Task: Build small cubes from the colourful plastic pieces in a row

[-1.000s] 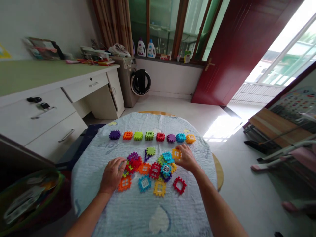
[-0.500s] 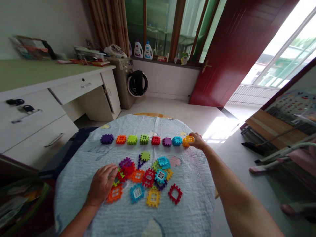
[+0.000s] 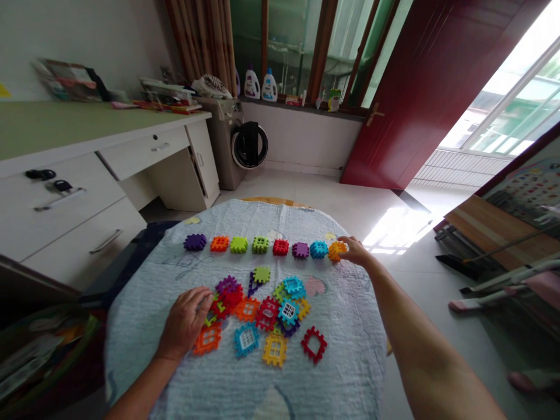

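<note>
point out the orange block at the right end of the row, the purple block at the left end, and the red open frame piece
orange block (image 3: 336,251), head view, its top face
purple block (image 3: 195,241), head view, its middle
red frame piece (image 3: 307,339), head view, its left rim

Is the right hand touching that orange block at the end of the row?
Touching. The head view shows the right hand with its fingertips against the orange block, no gap visible.
</note>
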A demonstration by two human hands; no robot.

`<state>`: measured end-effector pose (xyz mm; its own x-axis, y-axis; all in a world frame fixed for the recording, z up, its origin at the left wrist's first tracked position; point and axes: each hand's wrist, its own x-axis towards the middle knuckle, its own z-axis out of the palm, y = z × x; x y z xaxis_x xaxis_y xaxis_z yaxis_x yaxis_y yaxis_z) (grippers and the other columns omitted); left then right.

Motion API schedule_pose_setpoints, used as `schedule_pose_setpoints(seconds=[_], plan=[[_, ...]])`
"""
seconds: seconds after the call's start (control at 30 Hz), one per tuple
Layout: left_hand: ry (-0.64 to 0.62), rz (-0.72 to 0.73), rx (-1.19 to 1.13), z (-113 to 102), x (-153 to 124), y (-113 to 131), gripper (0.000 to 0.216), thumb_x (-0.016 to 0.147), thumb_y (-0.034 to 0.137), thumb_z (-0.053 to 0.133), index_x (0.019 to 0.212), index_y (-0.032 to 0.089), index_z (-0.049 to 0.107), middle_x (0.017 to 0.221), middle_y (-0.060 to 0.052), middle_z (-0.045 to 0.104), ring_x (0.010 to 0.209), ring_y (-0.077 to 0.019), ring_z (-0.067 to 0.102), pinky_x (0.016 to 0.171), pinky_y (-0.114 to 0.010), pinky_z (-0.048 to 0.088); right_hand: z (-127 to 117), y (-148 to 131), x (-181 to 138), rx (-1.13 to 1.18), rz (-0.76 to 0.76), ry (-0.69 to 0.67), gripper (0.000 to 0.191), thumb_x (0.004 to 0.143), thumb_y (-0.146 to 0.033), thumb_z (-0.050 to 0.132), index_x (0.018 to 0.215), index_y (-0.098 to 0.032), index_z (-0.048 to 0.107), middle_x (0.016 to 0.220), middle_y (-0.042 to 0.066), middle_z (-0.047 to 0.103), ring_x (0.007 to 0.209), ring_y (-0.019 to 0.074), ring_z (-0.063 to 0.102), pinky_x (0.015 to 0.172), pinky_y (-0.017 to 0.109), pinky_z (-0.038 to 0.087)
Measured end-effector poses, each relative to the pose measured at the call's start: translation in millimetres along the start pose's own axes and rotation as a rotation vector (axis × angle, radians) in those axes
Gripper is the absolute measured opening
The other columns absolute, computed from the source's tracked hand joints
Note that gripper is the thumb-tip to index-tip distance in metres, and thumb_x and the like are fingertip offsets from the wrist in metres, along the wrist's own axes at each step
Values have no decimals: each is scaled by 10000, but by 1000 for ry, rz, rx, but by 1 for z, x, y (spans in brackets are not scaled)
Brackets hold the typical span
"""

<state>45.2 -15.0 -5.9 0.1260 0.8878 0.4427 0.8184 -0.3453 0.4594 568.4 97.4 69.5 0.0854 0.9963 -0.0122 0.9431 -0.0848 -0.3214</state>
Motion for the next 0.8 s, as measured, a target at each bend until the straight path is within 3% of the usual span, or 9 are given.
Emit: schedule_pose_setpoints(seconds=[0.17,0.3,0.53,0.63,0.8], plan=[[1,-4,-5,-1,1,4,420,935,529,391,931,220,675,1010,-74,709,1002,-246,630,948,-431,488,-9,-5,-28,41,-4,87,620,712,-271,627,1320,-234,515,1250,100,509,1154,271,495,1002,421,367],[1,-26,-4,-2,3,9,411,936,517,389,921,217,670,1009,-82,707,1003,-245,628,955,-433,477,6,-21,-82,139,-95,181,518,727,-281,598,1242,-239,565,1230,97,552,1157,271,518,1014,441,386],[-27,-18,24,-2,3,11,385,935,483,386,923,206,654,1027,-97,696,1015,-259,610,950,-441,461,59,-85,-181,359,-167,9,369,787,-249,525,1144,-229,615,1113,69,612,1047,228,577,933,406,462],[-31,-13,34,-2,3,11,349,921,463,410,914,206,646,1024,-97,692,1005,-264,608,941,-444,460,72,-116,-197,345,-203,-10,335,797,-233,559,1124,-212,627,1120,78,621,1066,232,560,967,397,435],[-27,-7,30,-3,4,14,292,905,411,425,892,207,634,997,-94,689,989,-262,607,931,-438,460,78,-153,-194,232,-201,-19,418,761,-260,668,1174,-233,611,1185,81,623,1115,271,520,975,400,405]])
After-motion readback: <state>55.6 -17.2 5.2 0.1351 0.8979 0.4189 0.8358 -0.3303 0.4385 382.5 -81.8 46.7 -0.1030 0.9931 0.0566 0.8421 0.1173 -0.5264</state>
